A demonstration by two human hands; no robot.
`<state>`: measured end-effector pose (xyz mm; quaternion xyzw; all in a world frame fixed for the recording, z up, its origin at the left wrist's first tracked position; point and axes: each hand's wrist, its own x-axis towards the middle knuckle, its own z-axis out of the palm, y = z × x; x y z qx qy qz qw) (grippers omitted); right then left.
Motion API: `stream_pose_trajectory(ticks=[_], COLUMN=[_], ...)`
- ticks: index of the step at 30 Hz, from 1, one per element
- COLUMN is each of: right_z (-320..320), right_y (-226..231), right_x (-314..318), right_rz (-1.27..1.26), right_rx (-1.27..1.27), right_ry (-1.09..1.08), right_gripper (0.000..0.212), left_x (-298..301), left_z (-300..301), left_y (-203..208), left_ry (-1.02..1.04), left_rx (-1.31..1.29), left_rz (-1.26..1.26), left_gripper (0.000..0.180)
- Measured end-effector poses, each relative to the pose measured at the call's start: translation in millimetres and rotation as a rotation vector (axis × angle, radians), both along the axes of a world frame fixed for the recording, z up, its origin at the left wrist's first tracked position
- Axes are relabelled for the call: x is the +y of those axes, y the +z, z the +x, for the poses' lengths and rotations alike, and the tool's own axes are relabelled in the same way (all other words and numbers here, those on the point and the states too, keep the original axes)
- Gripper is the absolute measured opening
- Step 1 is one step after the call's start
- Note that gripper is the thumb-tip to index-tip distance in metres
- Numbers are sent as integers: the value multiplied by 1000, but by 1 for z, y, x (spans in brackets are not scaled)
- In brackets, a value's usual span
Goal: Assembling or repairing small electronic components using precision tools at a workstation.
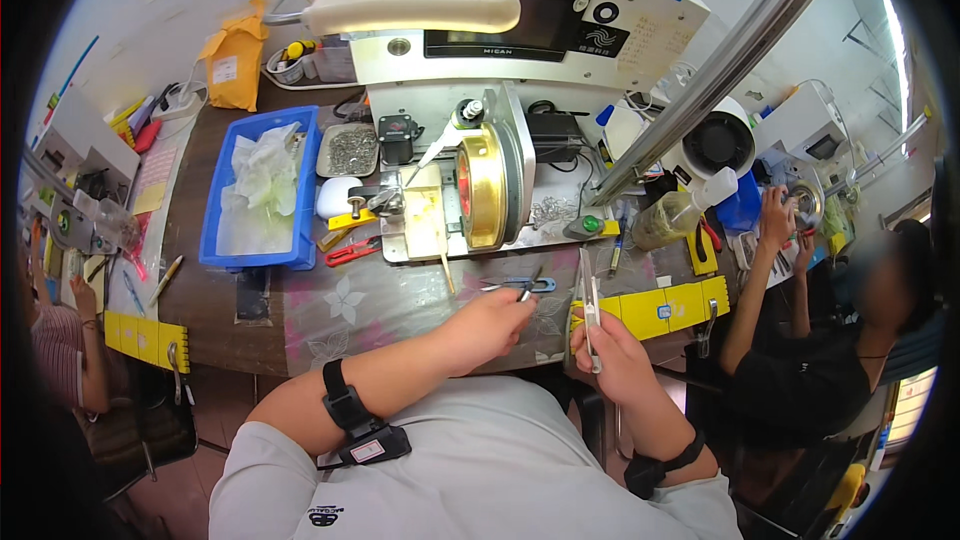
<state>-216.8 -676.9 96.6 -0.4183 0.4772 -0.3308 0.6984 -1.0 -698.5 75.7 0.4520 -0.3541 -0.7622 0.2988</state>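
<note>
Near the table's front edge, my left hand (pixel 490 328) is closed in a pinch on a small dark, thin piece (pixel 528 292) whose kind I cannot make out. Just beyond it on the table lies a small blue-handled tool (pixel 542 285). To the right, my right hand (pixel 618 352) is wrapped round a long, slim silver tool (pixel 590 302) with two narrow arms, resembling tweezers. The tool points away from me, upright in the picture. Both hands are apart, in front of a machine with a gold-coloured ring wheel (pixel 482 188).
Left of the wheel stand a blue tray (pixel 212 195) with crumpled white sheets and a dish of small metal bits (pixel 349 151). Red-handled pliers (pixel 352 252) lie nearby. A metal post (pixel 715 70) slants down at right, near a clear bottle (pixel 668 218). People sit working on both sides.
</note>
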Motion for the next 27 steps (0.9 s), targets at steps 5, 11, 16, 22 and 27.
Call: stream_pose_trajectory(ticks=[5, 11, 16, 22, 27], right_z=[-6, -5, -6, -5, -6], right_y=[-6, -9, -13, -13, -12], right_x=[-22, -37, -42, -51, -69], right_rz=[70, 25, 40, -13, -498], right_rx=[55, 136, 119, 186, 680], right_ry=[31, 67, 67, 88, 172], right_gripper=[28, 27, 27, 29, 25], left_x=[-6, -11, -13, -16, -20], left_z=[-5, -2, 0, -2, -6], left_y=[-2, -3, -5, -10, -14], left_ry=[216, 145, 141, 162, 220], left_rx=[378, 475, 529, 376, 329], left_rz=[317, 369, 364, 266, 292], left_gripper=[23, 25, 26, 28, 27])
